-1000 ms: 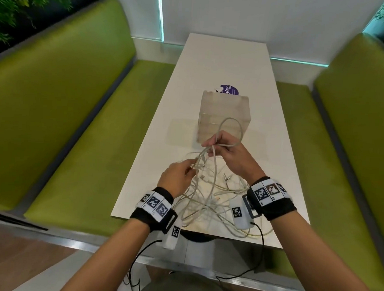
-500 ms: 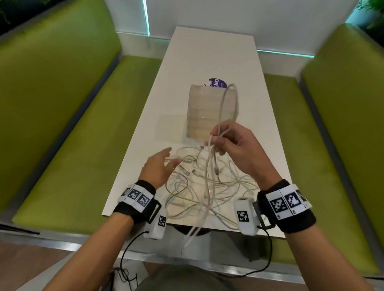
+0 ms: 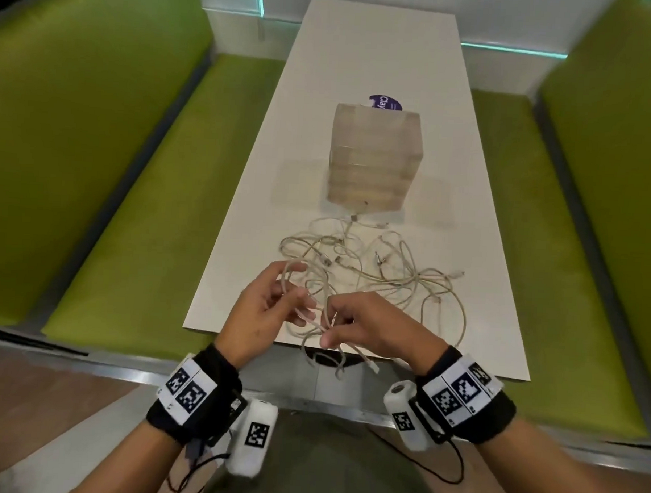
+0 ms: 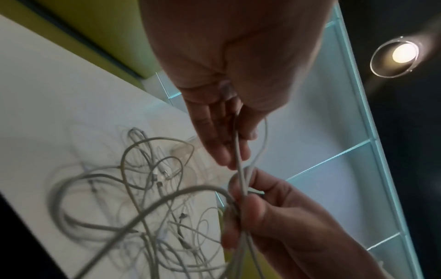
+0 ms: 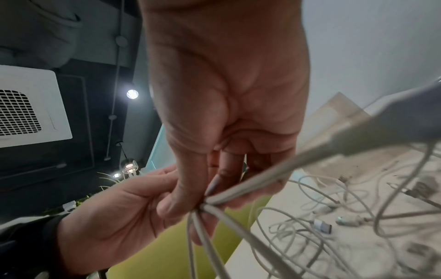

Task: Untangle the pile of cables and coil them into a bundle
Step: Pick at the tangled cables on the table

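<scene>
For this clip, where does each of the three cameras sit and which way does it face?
Head: on the head, looking forward and down the white table; both forearms, wristbands, left hand and right hand show.
Left wrist: under the left wrist, looking along the palm, tilted up toward the wall panels and a ceiling lamp; both hands show.
Right wrist: under the right wrist, looking along the palm, up toward a ceiling vent; both hands show.
Shared: all three show the cable pile and the held strands.

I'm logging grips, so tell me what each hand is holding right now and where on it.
Right hand pinches a few gathered cable strands between thumb and fingers, mid-length. Left hand has a cable loop around its fingers.
</scene>
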{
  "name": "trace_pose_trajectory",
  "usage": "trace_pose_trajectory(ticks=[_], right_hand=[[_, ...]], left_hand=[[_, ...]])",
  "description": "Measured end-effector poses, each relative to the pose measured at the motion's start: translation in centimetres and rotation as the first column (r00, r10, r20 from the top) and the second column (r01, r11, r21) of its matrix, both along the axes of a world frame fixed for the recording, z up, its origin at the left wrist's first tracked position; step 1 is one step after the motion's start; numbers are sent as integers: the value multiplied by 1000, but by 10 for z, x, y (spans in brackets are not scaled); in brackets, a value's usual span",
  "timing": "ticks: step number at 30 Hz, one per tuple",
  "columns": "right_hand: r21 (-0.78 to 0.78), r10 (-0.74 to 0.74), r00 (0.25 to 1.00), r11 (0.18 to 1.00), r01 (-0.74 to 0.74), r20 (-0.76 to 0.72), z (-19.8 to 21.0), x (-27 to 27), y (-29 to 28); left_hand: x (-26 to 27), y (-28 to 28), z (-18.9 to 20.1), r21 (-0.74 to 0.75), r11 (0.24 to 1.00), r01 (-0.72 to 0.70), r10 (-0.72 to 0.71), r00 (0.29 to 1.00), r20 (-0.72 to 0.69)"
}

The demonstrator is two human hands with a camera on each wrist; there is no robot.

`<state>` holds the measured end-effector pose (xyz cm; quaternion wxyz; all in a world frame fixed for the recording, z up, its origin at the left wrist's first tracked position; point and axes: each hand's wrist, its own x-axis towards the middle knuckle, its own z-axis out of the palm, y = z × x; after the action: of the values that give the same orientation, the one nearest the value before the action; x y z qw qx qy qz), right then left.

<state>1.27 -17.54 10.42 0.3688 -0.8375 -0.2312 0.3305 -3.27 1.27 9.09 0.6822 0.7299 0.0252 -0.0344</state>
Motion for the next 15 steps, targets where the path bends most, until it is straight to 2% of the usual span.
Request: trace_pose_trajectory(ticks=[4,8,11,13,15], right_hand=[[51,4,997,999,0,-74,-7,-5,-10],[23,2,989,1000,1,-149,-13,-4,-22],[10,-23,975,1000,26,-219,-15,-2,-28],[7,3,977,1000,-2,-214,-15,-1,-27],[16,45,978,999,-43,-203,-14,-2,-21]], left_hand=[[-10,12,-11,7,996,-85,85,996,-26],[-21,31,-17,16,994,-111,111,993,-37],[-25,50,-27,176,984,21,-11,998,-56],[-29,55,-30,303,938,169,-145,984,-99],[-32,50,-29,407,885,227,-222,973,-60]])
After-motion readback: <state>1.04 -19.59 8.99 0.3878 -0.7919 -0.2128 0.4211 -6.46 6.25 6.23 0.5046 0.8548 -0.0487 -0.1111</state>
